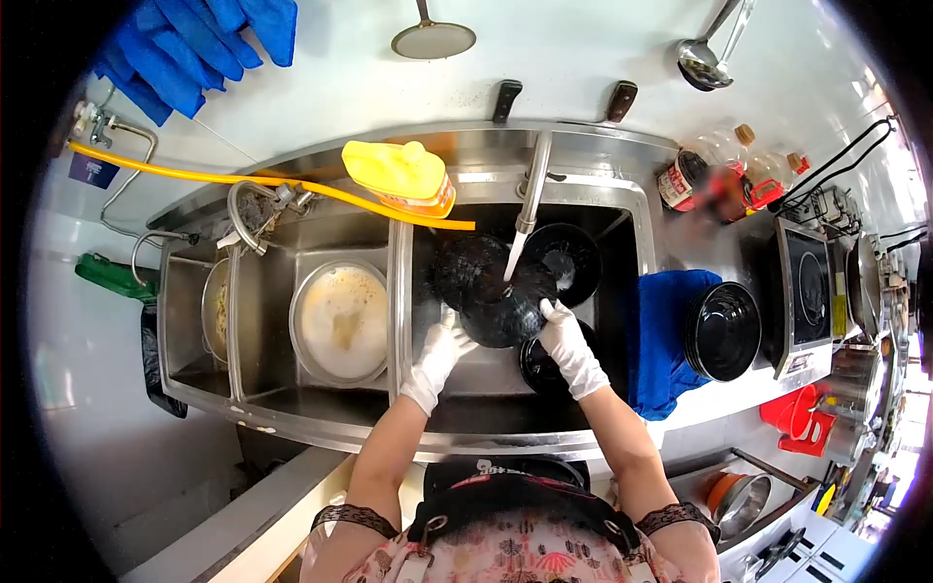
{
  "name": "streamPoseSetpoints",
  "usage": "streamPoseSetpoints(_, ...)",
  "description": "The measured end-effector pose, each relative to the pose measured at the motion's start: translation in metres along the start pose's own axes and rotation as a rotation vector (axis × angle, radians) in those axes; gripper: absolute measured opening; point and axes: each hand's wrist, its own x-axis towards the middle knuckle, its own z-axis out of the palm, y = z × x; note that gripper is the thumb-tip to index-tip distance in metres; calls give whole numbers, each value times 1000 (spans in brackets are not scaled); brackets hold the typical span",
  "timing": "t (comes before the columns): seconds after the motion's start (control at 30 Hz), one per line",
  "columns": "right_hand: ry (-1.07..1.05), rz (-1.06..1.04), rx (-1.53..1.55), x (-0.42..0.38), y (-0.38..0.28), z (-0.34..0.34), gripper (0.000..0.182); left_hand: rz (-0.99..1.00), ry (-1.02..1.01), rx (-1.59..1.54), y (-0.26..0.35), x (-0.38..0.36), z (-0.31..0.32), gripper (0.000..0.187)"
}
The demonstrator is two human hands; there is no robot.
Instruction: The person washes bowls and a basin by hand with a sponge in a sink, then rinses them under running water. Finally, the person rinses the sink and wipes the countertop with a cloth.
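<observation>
My right hand (571, 352), in a white glove, grips the right edge of a black bowl (501, 323) with the thumb at its rim. Water from the faucet (533, 189) runs down onto this bowl. My left hand (442, 358), also gloved, is just left of the bowl with its fingers stretched out and apart. Behind the held bowl, another black bowl (567, 260) lies in the sink (476, 381), and one more dark bowl (459, 267) shows at the left. Partly hidden under my right hand is a further black bowl (540, 369).
A basin of foamy water (342, 323) stands in the left compartment. The yellow bottle (398, 177) and yellow hose (321, 188) lie over the divider. To the right are a blue cloth (666, 340), stacked black bowls (724, 330), sauce bottles (685, 180) and an induction cooker (805, 282).
</observation>
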Motion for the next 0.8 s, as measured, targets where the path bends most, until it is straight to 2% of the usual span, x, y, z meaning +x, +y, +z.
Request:
streamPoseSetpoints(0.07,-15,-14,25,-3,-5,-16,34,-329,-386,-550,-6,15,2,17)
streamPoseSetpoints(0.13,-104,57,156,-9,-13,-24,38,-306,-420,-543,-8,17,15,16)
streamPoseSetpoints(0.17,-59,125,212,-7,-14,-33,43,-214,-395,-512,-10,17,23,15)
streamPoseSetpoints(0.2,4,168,215,-3,-15,-39,40,-122,-369,-480,-5,10,32,15)
streamPoseSetpoints(0.27,62,100,-415,8,-4,-74,35,-125,-348,-425,4,10,34,17)
streamPoseSetpoints(0.3,289,115,-453,-14,-12,-40,31,-23,-327,-285,8,12,31,23)
streamPoseSetpoints(0.33,376,78,-677,-17,-7,-37,32,79,-301,-144,18,5,32,29)
streamPoseSetpoints(0.4,321,-250,-1409,-7,13,-67,42,155,-231,-6,30,8,31,29)
streamPoseSetpoints(0.43,291,-382,-1450,-19,17,-47,53,166,-267,-60,45,-8,37,29)
streamPoseSetpoints(0.47,268,-374,-1518,-29,17,-25,67,177,-306,-116,61,-25,45,30)
streamPoseSetpoints(0.53,213,-604,-1657,-31,24,-2,85,182,-250,-122,61,-4,38,31)
streamPoseSetpoints(0.6,133,-687,-1818,-38,17,25,100,129,-191,-116,67,3,31,29)
streamPoseSetpoints(0.63,64,-809,-1866,-36,17,28,95,132,-189,-115,69,3,27,29)
streamPoseSetpoints(0.67,57,-781,-1988,-33,19,30,89,57,-216,-140,71,4,23,25)
streamPoseSetpoints(0.73,56,-763,-1948,-31,25,23,84,-19,-237,-161,77,-3,20,22)
streamPoseSetpoints(0.8,118,-790,-1785,-28,22,18,73,-89,-264,-109,80,-7,23,27)
